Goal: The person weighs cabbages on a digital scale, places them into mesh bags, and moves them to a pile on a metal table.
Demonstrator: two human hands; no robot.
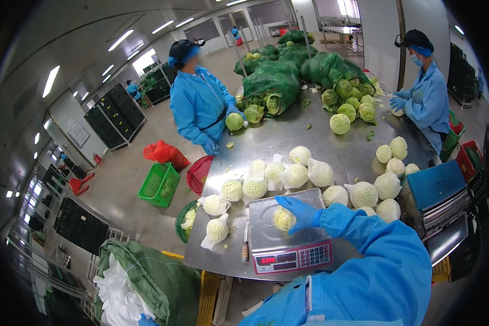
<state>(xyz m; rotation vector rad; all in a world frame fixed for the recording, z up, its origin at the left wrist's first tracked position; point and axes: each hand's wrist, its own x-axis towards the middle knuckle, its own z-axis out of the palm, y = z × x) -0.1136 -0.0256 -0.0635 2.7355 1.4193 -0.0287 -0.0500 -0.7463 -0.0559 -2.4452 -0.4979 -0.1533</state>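
On the metal weighing plate [265, 232] of a digital scale lies a pale trimmed cabbage [283, 220]. My right hand [303, 212], in a blue glove, curves around its right side with thumb and fingers spread; whether it grips or only touches is unclear. The scale's red-rimmed panel [293, 257] has a lit display. My left hand [147, 320] shows only in part at the bottom edge, beside white foam netting [120, 291] in a green woven sack [163, 281]. Its fingers are mostly cut off. A wooden-handled knife [245, 248] lies left of the scale.
Netted cabbages [256, 186] crowd the steel table [269, 138] behind the scale. Bare cabbages [387, 186] sit to the right, near a blue-topped machine [436, 183]. Two co-workers stand across, beside green mesh sacks [275, 79]. A green crate [159, 185] and red basket [197, 175] stand left.
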